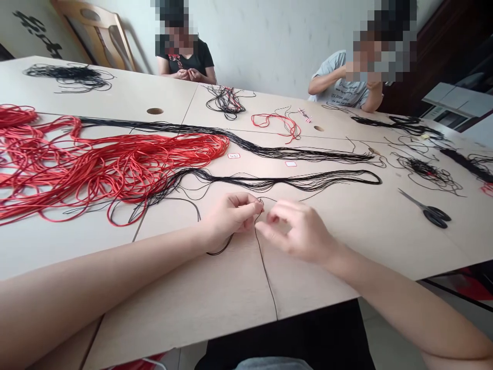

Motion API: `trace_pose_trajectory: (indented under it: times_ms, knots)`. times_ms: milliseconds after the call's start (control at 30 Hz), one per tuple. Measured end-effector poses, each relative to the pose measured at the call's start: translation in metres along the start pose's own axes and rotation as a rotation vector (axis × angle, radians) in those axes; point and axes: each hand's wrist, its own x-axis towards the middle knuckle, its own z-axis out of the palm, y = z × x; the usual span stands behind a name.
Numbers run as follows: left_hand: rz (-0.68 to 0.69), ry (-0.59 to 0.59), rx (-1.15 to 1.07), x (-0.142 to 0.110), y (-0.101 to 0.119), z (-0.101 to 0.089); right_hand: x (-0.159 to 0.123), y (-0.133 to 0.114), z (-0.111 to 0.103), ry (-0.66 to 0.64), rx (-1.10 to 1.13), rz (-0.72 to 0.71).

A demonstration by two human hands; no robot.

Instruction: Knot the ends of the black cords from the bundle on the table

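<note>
My left hand (233,213) and my right hand (296,228) meet over the near middle of the beige table (192,298). The left hand's fingers are pinched on a thin black cord (259,245), which loops under the hand and trails toward me. The right hand's thumb and forefinger are pinched close to the same cord; the other fingers are curled. A big heap of red cords (96,164) lies to the left, and long bundles of black cords (269,181) stretch across just beyond my hands.
Black scissors (429,209) lie on the right. Two small white tags (233,155) sit mid-table. More black cord tangles (71,74) and a red loop (279,122) lie farther off. Two people sit at the far side, handling cords. A wooden chair (102,33) stands behind.
</note>
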Motion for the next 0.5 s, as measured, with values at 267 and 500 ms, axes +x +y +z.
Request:
trace_pose_trajectory:
  times_ms: [267,500]
  knots:
    - [0.009,0.021,-0.044,0.001,-0.002,0.000,-0.008,-0.006,0.020,-0.142,0.014,0.017]
    - [-0.019,0.027,-0.132,0.000,0.004,-0.001,-0.008,-0.004,0.017,-0.202,0.095,-0.094]
